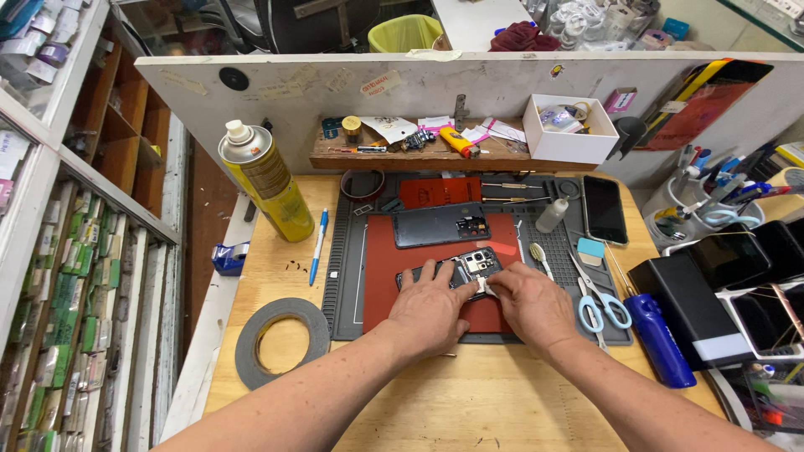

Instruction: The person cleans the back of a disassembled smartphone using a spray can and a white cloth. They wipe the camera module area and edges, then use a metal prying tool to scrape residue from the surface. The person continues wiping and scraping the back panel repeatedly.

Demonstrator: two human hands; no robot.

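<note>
Both forearms come in from the bottom edge and meet over the red pad at the middle of the grey work mat.

Head view: the left hand lies flat, fingers spread, pressing down on the opened phone, whose back is off so that the camera block and inner parts show. The right hand is loosely curled, its thumb and forefinger pinched on a small white piece at the phone's near edge, just beside the left fingertips. The phone lies under and between the two hands, crosswise on the red pad.

Just beyond the hands rests the removed dark back cover, also on the pad, and beyond that a red card and a few slim metal tools. To the right of the right hand lie a small brush, blue-handled scissors, a blue-handled driver and, farther off, a small white bottle and a dark phone lying face up. Right of those stands a black box.

Left of the left hand a blue pen lies on the wooden bench, with a yellow spray can beyond it and a roll of dark tape nearer, well apart from the hand. A low wooden shelf at the far side carries small clutter and a white box.
</note>
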